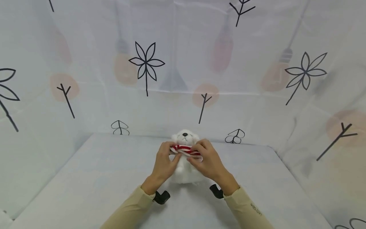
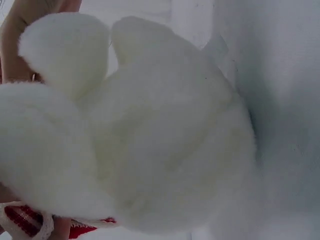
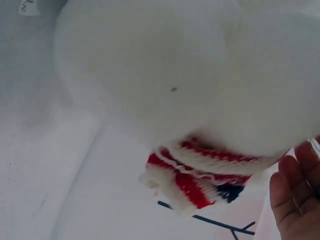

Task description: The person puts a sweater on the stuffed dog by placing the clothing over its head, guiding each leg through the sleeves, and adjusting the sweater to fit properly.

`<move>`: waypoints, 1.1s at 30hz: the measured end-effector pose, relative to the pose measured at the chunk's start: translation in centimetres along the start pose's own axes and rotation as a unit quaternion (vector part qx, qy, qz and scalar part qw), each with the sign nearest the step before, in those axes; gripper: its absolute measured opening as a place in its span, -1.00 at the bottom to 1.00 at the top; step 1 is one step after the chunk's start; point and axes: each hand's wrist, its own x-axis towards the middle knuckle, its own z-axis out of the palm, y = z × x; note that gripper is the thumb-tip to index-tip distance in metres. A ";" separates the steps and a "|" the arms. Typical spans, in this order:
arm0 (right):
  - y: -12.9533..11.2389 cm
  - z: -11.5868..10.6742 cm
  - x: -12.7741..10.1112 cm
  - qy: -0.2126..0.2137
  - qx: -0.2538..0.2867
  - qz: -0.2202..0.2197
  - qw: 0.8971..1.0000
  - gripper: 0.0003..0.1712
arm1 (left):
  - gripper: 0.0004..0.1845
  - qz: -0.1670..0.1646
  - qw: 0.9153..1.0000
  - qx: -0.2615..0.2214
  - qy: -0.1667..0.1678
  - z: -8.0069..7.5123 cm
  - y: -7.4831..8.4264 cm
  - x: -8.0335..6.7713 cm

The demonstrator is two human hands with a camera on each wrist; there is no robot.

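The white plush bear (image 1: 185, 159) lies mid-table (image 1: 85, 178), head at the far side. The striped scarf (image 1: 186, 149) is at its neck, not yet settled, I judge. My left hand (image 1: 164, 163) and right hand (image 1: 207, 160) each pinch an end.

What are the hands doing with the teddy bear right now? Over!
Left hand and right hand: fingers pinching the red-and-white scarf. White teddy bear lying on the table. Nothing in the way.
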 end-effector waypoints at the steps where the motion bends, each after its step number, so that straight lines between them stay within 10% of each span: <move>1: -0.2 -0.1 0.0 -0.004 0.003 -0.020 1.000 -0.70 | -0.62 0.001 1.000 -0.007 -0.001 0.1 0.1 -0.1; 7: -1.4 -0.6 -0.1 -0.063 0.021 -0.080 0.995 -0.79 | -0.59 -0.005 0.999 -0.047 -0.020 0.2 0.5 -0.4; 19: -2.0 -1.0 -0.8 -0.132 -0.015 -0.049 0.990 -0.65 | -0.65 -0.022 0.999 -0.034 0.022 0.1 1.3 -1.0; 33: -1.5 -1.3 -1.3 -0.134 0.010 -0.040 0.990 -0.69 | -0.81 -0.008 0.999 0.010 0.047 0.2 1.7 -1.2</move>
